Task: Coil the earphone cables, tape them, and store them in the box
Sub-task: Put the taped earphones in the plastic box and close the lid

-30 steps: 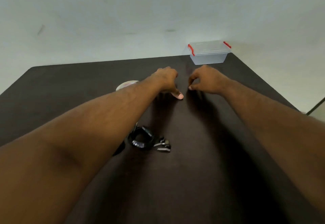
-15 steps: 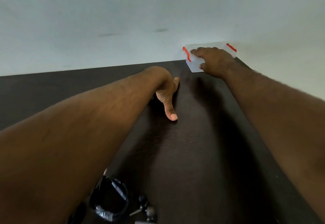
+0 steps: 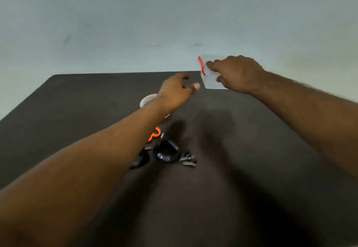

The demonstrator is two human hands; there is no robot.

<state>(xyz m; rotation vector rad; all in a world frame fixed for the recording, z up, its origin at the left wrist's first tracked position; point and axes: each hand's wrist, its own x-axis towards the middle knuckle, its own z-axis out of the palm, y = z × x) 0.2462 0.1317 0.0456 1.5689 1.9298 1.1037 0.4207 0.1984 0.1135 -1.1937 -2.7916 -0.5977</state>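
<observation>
Two bare hands reach out over a dark table (image 3: 77, 111), well ahead of the person. The right hand (image 3: 235, 74) grips a clear plastic box (image 3: 210, 81) with red clips, fingers over its top and thumb against its near side; the box is tilted and looks lifted at the far right of the table, though the blur makes it hard to tell whether it touches the surface. The left hand (image 3: 177, 91) hangs just left of the box, apart from it, with its fingers loosely curled and nothing in them. Behind the left wrist a white roll of tape (image 3: 147, 99) lies on the table, partly hidden by the arm. Nearer the person, beside the left forearm, sits a coiled black earphone cable (image 3: 167, 152) with its earbuds (image 3: 188, 160) lying just to its right. A second dark bundle of cable (image 3: 140, 161) lies just left of it, half under the arm. Orange scissors handles (image 3: 155, 134) show just behind the coil, the rest hidden. A plain pale wall (image 3: 135, 23) rises behind the table
</observation>
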